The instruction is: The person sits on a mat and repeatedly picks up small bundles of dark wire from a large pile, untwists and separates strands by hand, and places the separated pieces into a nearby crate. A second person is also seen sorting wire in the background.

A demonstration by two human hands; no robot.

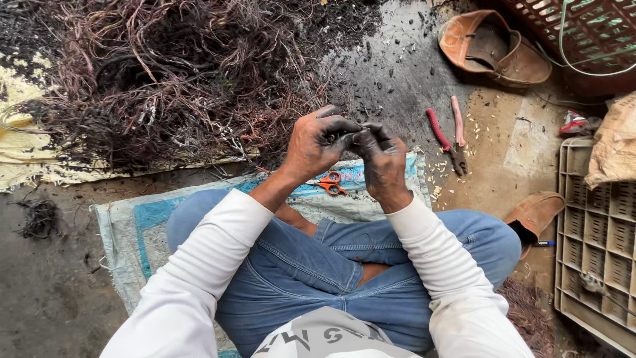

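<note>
While seated cross-legged on the floor, in blue jeans and white long sleeves. Both hands raised in front of the knees, blackened with soot, pressed together at the fingertips. Left hand [317, 142] curled, thumb and fingers pinched on something small and dark; right hand [382, 159] likewise closed, its fingertips meeting those of the left. Held piece too small and too dark to identify; possibly a bit of wire, cannot tell for sure.

Just below the hands, between the wrists, small orange-handled scissors [329, 182] lying on a pale woven sack with blue print [142, 225], spread on the floor under the legs. Beyond the hands and to their left, a large tangled heap of burnt reddish-brown and black wires [179, 73], reaching almost to the left hand. To the right of the right hand, red-handled metal pliers [449, 136] lying partly open on the dusty floor, with small pale flakes scattered near them. Farther beyond the pliers, a worn brown leather sandal [493, 46]; a second brown sandal [535, 213] beside the right knee. At the far right, a beige plastic crate with grid cells [596, 245], and on it a tan sack [616, 142]. Far left of the left elbow, a small clump of black wire [41, 217].
</note>
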